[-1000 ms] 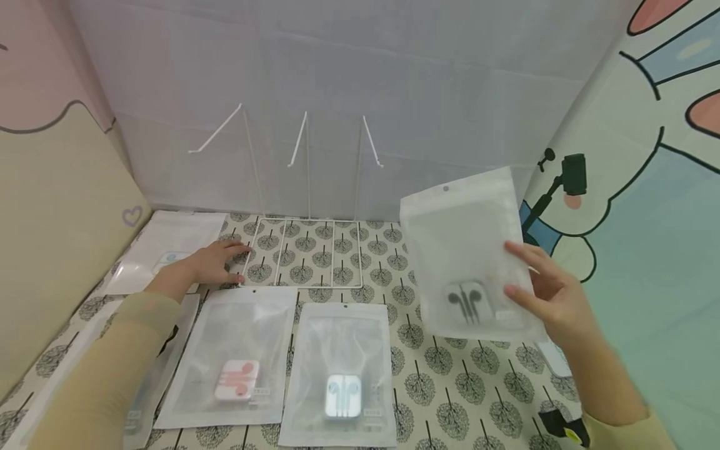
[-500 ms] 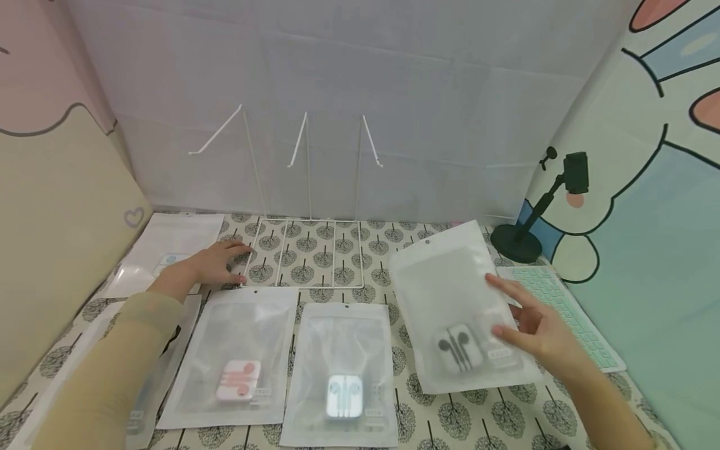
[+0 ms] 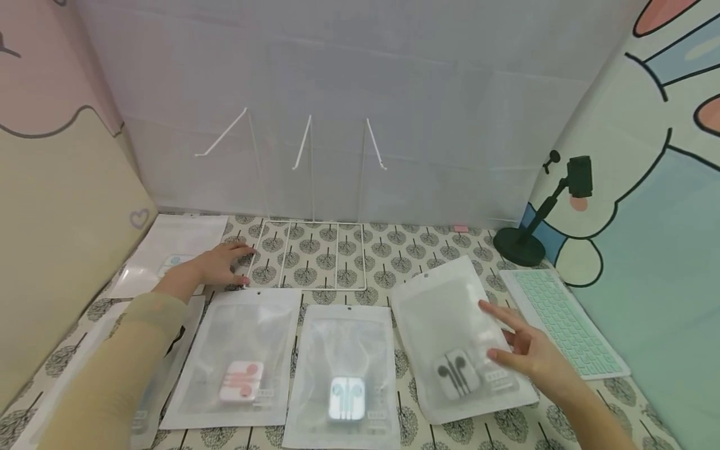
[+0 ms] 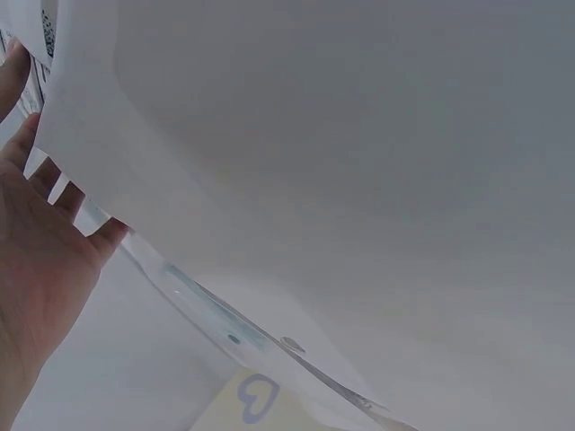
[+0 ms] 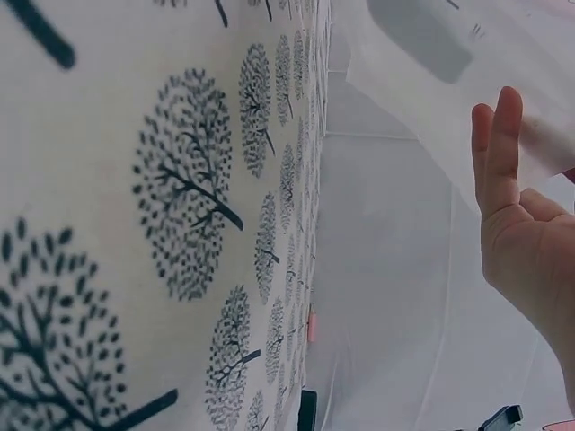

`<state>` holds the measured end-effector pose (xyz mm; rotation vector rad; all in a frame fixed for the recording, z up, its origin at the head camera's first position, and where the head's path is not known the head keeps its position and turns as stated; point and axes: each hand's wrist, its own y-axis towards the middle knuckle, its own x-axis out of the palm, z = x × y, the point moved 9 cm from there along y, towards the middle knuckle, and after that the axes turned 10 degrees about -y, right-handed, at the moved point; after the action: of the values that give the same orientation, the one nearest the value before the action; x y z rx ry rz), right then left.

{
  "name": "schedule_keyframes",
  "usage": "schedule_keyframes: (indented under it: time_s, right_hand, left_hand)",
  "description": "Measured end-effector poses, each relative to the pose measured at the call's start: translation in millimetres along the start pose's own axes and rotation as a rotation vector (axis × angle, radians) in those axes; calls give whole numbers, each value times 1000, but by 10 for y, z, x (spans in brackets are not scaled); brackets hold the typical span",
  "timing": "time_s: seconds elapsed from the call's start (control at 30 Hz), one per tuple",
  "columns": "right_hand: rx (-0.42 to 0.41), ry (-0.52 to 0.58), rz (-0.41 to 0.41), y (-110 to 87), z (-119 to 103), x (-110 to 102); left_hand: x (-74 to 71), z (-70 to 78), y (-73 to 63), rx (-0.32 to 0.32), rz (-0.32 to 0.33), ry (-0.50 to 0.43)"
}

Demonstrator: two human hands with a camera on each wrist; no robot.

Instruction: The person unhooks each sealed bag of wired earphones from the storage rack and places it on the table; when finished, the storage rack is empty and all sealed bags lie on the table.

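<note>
My right hand (image 3: 531,356) pinches the right edge of a frosted white zip bag (image 3: 433,312) between thumb and fingers. A boxed pair of black earphones (image 3: 457,374) shows through it, and the bag lies slightly tilted, low over the table. In the right wrist view its edge sits at the fingers (image 5: 508,148). My left hand (image 3: 216,265) rests at the left side of a white wire rack (image 3: 312,289), fingers loosely extended, fingertips right at the frame. Three bare prongs (image 3: 225,132) stick out from its uprights. White sheeting fills much of the left wrist view beside the left hand (image 4: 45,242).
Similar bags with pink earphones (image 3: 242,381) and light blue earphones (image 3: 347,398) lie in front. Another bag (image 3: 191,231) lies back left, more under the left sleeve (image 3: 124,356). At right are a mint-green keyboard (image 3: 562,319) and a black phone stand (image 3: 520,244).
My right hand has lowered the bag with black earphones toward the table beside the light blue one, uncovering the keyboard and the stand's base. The left hand has stayed by the rack.
</note>
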<state>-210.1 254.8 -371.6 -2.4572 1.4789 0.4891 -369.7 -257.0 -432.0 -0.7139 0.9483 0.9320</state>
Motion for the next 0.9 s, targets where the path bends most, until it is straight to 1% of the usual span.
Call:
schedule_keyframes:
  time_s: [0.07, 0.13, 0.2, 0.33, 0.43, 0.57, 0.67, 0.73, 0.83, 0.9]
  right_hand:
    - [-1, 38, -3, -1, 53, 4]
    - [-13, 3, 17, -3, 88, -17]
    - [-16, -64, 48, -2, 110, -50]
    - [37, -222, 83, -1, 161, -109]
    - [100, -349, 96, -5, 214, -160]
    - [138, -488, 104, -4, 292, -218]
    - [128, -558, 93, 6, 343, -232]
    - [107, -597, 76, 15, 367, -227]
    - [83, -611, 19, 36, 410, -207]
    - [81, -598, -20, 51, 448, -189]
  left_hand:
    - [-1, -5, -3, -3, 2, -1]
    - [-4, -3, -1, -3, 4, -3]
    - [-2, -7, 1, -8, 1, -5]
    - [6, -1, 7, -13, -5, -2]
    - [8, 1, 8, -15, -8, -2]
    - [9, 2, 7, -20, -10, -5]
    - [16, -11, 13, -25, -14, -2]
    - [19, -13, 14, -25, -17, -5]
    - [16, -2, 12, -23, -17, -8]
    - [10, 5, 9, -26, -16, -9]
